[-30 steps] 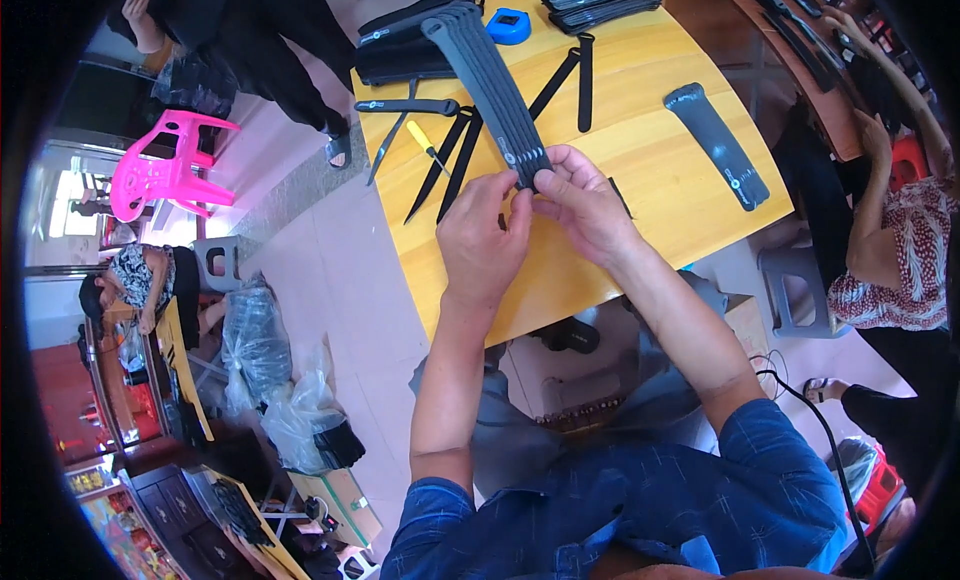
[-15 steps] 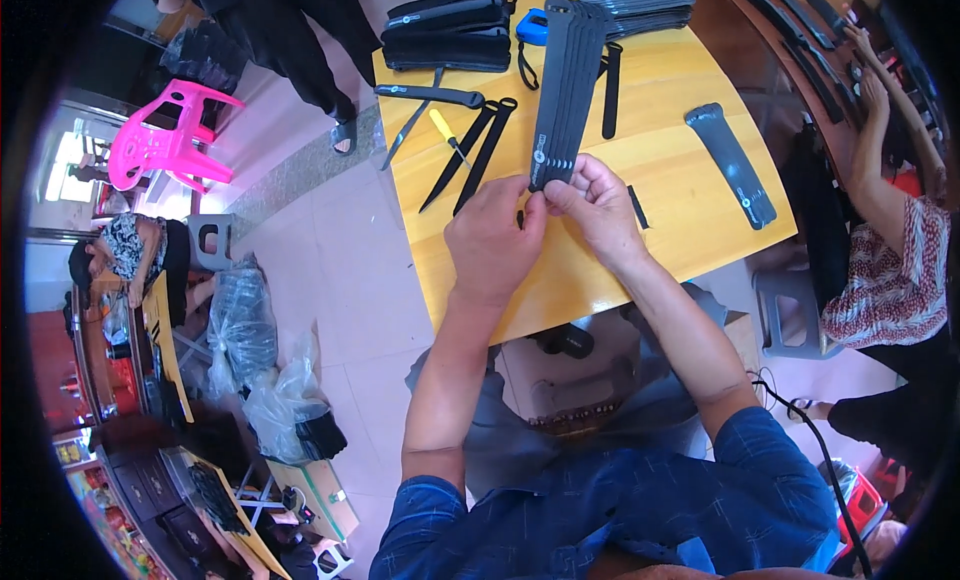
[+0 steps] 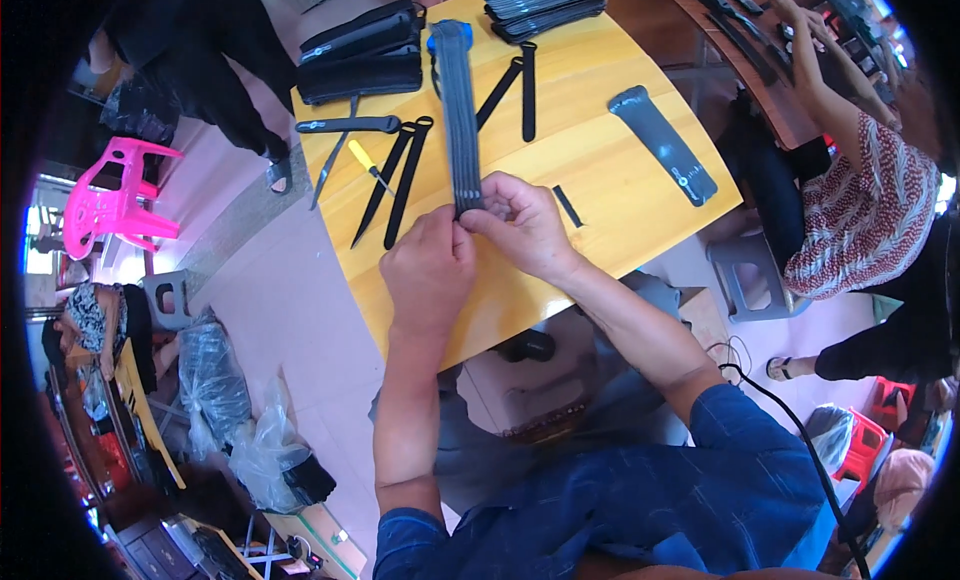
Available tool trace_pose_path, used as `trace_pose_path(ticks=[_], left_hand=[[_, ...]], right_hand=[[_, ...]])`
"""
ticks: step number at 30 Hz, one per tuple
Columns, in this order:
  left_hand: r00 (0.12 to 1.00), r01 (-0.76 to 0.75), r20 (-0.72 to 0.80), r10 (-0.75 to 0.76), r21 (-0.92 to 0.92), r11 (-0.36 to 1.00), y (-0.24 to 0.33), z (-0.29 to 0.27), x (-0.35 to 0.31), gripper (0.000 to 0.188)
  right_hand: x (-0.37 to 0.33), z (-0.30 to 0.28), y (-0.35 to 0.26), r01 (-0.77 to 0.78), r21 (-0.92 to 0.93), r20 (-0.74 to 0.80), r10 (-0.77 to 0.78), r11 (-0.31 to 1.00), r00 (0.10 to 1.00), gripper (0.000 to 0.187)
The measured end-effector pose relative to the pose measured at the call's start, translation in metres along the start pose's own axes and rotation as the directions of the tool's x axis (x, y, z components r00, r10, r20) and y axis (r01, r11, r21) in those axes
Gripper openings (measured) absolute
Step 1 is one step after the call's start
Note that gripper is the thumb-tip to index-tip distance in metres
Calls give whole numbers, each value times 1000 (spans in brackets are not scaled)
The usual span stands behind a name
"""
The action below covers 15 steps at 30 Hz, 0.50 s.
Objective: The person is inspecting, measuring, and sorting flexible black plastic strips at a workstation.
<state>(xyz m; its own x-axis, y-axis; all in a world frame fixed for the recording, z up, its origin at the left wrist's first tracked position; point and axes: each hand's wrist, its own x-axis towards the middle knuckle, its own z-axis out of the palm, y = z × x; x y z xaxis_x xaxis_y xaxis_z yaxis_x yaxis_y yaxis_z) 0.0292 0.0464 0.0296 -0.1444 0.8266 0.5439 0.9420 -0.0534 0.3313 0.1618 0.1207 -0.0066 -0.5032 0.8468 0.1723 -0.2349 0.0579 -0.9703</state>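
Left hand (image 3: 430,270) & right hand (image 3: 520,220) both pinch near end of long dark grey ribbed fabric strip (image 3: 457,110), held over yellow wooden tabletop (image 3: 600,210). Thin black straps (image 3: 395,180) & yellow-handled tool (image 3: 368,166) lie just left of strip.

Both hands (image 3: 480,245) on dark strap (image 3: 458,110)

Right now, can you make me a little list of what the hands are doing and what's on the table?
left hand: pinching the near end of a long dark grey strap
right hand: gripping the same end
strap: stretched away across the wooden table
left of strap: black straps, small yellow-handled tool
right of strap: flat grey strap piece
far edge: black pouches, stack of dark strips
nearby: another person's arm
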Motion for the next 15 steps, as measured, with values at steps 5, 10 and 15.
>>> trace_pose_path(ticks=[5,10,15], left_hand=[[997,34,75,-26,-101,994,-3,-4,1,11],[993,32,114,-18,-117,993,-3,-6,1,8],[996,50,81,-45,-51,997,2,-5,-1,8]], right_hand=[[-1,-2,-4,-28,-41,-29,27,999,999,11],[-2,-2,-17,-5,-230,-34,-3,973,999,11],[-3,-2,-22,-7,-272,21,13,962,1000,12]])
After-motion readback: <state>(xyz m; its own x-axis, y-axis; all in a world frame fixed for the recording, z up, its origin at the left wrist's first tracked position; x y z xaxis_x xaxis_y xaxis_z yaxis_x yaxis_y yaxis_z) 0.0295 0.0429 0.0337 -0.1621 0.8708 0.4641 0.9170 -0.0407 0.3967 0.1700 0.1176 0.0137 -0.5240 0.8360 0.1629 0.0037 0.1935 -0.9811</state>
